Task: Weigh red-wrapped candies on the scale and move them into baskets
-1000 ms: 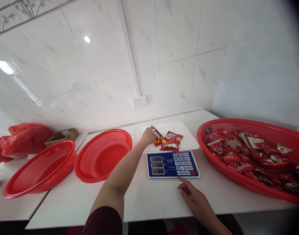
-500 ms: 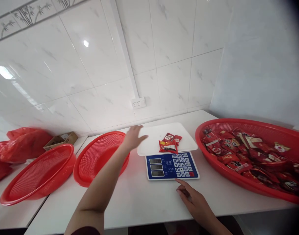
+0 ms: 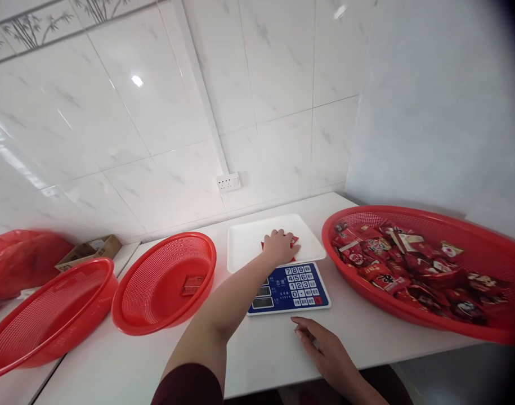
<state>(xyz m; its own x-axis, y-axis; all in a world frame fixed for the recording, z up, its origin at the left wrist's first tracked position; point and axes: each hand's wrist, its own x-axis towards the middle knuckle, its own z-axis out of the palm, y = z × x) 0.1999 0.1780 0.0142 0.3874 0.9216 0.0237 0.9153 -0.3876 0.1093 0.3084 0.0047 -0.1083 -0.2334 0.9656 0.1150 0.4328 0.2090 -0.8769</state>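
Note:
My left hand point(image 3: 279, 246) reaches across the scale, its fingers bent down around red snack packets point(image 3: 294, 241) on the white weighing tray point(image 3: 242, 242). The palm and fingers hide most of the packets. Below the tray is the blue keypad panel point(image 3: 299, 289) of the scale, its displays partly behind my left forearm. My right hand point(image 3: 325, 346) rests near the table's front edge, just below the panel. Its fingers are loosely curled and a little apart, with nothing visible in them.
A large red basket point(image 3: 367, 306) at the right holds many red snack packets. Left of the scale, a round red basket point(image 3: 134, 315) has a red packet point(image 3: 192, 285) inside. Farther left are another red basket point(image 3: 54, 349), a cardboard box point(image 3: 90, 252) and red plastic bags point(image 3: 25, 261).
My left hand has moved right and down from the tray's left edge onto the packets. The red packet in the round basket, behind my arm before, now shows. The view has shifted slightly.

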